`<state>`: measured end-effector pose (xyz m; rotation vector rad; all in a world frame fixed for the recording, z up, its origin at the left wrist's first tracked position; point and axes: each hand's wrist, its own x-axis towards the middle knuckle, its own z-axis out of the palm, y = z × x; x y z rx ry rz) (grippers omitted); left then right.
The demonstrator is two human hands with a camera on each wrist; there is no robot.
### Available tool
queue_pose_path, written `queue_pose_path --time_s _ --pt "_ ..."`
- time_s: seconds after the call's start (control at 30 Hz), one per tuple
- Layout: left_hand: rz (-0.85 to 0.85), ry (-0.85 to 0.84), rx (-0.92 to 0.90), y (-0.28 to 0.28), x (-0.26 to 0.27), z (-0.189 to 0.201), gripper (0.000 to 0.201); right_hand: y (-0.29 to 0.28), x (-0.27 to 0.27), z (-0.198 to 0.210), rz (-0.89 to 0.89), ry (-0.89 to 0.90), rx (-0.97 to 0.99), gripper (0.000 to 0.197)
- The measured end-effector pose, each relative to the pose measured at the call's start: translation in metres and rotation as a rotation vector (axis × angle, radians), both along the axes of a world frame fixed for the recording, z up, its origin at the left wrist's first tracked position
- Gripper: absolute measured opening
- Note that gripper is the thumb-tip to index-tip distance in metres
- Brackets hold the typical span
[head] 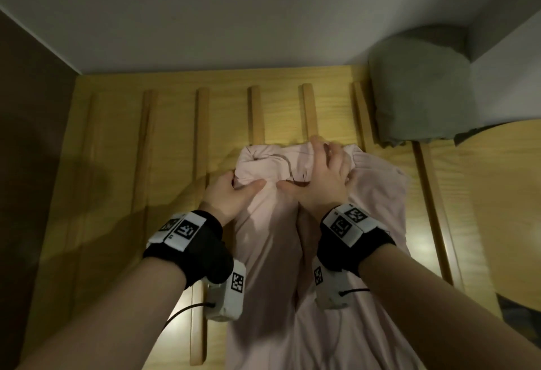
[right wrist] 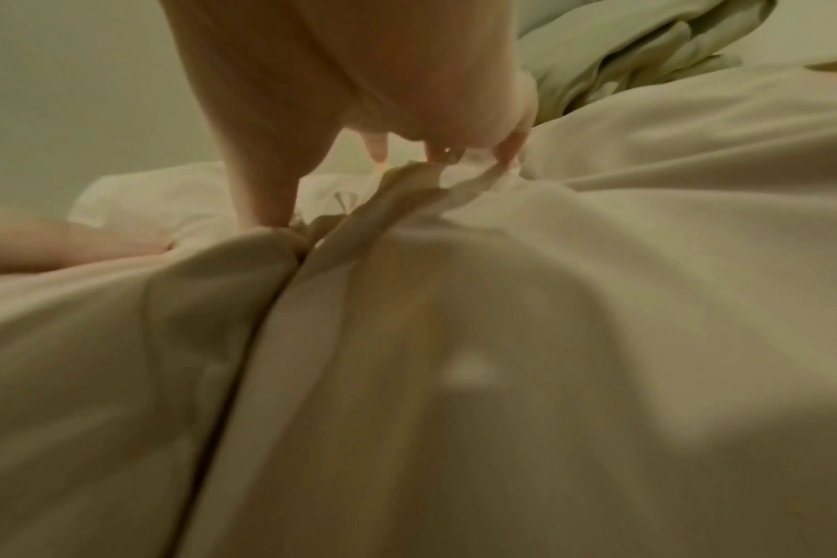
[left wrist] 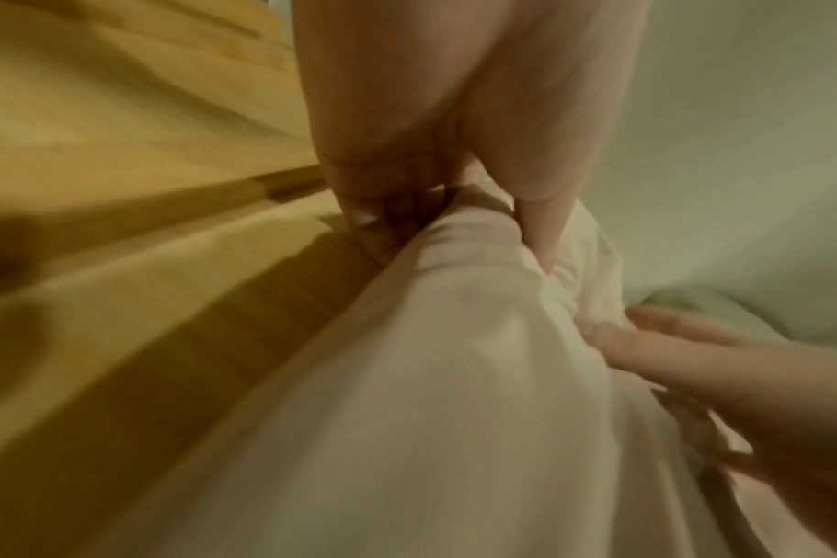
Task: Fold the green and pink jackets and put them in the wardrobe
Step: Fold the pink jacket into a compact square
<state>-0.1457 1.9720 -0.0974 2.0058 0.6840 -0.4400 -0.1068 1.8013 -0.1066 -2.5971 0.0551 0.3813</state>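
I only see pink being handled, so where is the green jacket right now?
In the head view the green jacket lies bunched at the upper right, on the slatted wooden surface against the wall, just beyond the pink jacket; neither hand touches it.

A pale wooden surface with raised slats running away from the camera fills the middle of the head view (whether it is a bed base or something else cannot be told). The slats lie parallel and evenly spaced, each a slightly darker strip. Behind it rises a plain white wall, and along the left stands a dark brown panel. At the right edge a rounded wooden board of the same pale tone curves into view. Shadows fall across the wood at the left.
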Motion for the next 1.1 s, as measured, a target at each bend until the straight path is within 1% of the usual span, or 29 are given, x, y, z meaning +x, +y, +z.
queue_pose_path --time_s 0.03,0.07,0.17,0.23,0.33,0.43,0.53,0.6,0.7,0.77,0.8,0.83,0.9,0.93,1.0,1.07,1.1 --pt "0.012 -0.004 -0.04 -0.001 0.003 0.001 0.043 -0.003 0.004 0.0 0.013 0.06 0.003 0.101" --pt "0.008 -0.021 -0.048 -0.003 0.005 0.002 0.039 -0.005 0.007 0.001 0.032 0.09 0.003 0.101" --pt "-0.064 -0.121 0.021 -0.003 0.011 0.005 0.023 -0.003 0.015 0.005 0.086 0.062 0.047 0.089" --pt "-0.101 -0.168 0.057 0.001 0.018 0.008 0.023 0.001 0.019 0.009 0.114 0.028 0.08 0.088" --pt "-0.11 -0.214 0.12 0.012 0.032 0.012 0.022 0.007 0.026 0.016 0.126 -0.038 0.062 0.089" --pt "-0.058 -0.256 0.167 0.02 0.049 0.016 0.023 0.008 0.026 0.022 0.123 0.005 0.02 0.086" --pt "-0.011 -0.263 0.26 0.03 0.064 0.018 0.028 -0.003 0.02 0.021 0.119 0.054 -0.033 0.079" --pt "0.038 -0.278 0.311 0.039 0.072 0.022 0.03 -0.017 0.017 0.019 0.065 0.049 -0.06 0.076" --pt "0.164 -0.256 0.396 0.051 0.079 0.025 0.037 -0.04 0.016 0.016 -0.105 0.065 -0.07 0.075" --pt "0.244 -0.251 0.408 0.056 0.075 0.027 0.042 -0.051 0.018 0.015 -0.219 0.06 -0.067 0.074" --pt "0.247 -0.271 0.387 0.056 0.072 0.026 0.045 -0.054 0.02 0.015 -0.253 0.044 -0.07 0.072" --pt "0.218 -0.287 0.355 0.054 0.067 0.025 0.05 -0.056 0.022 0.015 -0.275 0.031 -0.077 0.069" --pt "0.096 -0.267 0.318 0.047 0.055 0.022 0.063 -0.054 0.027 0.016 -0.284 0.022 -0.09 0.062" --pt "0.02 -0.257 0.348 0.043 0.048 0.019 0.066 -0.052 0.03 0.016 -0.27 0.023 -0.091 0.058" --pt "-0.169 -0.235 0.505 0.035 0.036 0.013 0.064 -0.047 0.038 0.018 -0.229 0.035 -0.089 0.053" --pt "-0.363 -0.165 0.628 0.028 0.027 0.008 0.058 -0.043 0.047 0.019 -0.196 0.078 -0.067 0.052" --pt "-0.432 -0.124 0.643 0.025 0.024 0.005 0.057 -0.041 0.052 0.019 -0.192 0.105 -0.036 0.054"
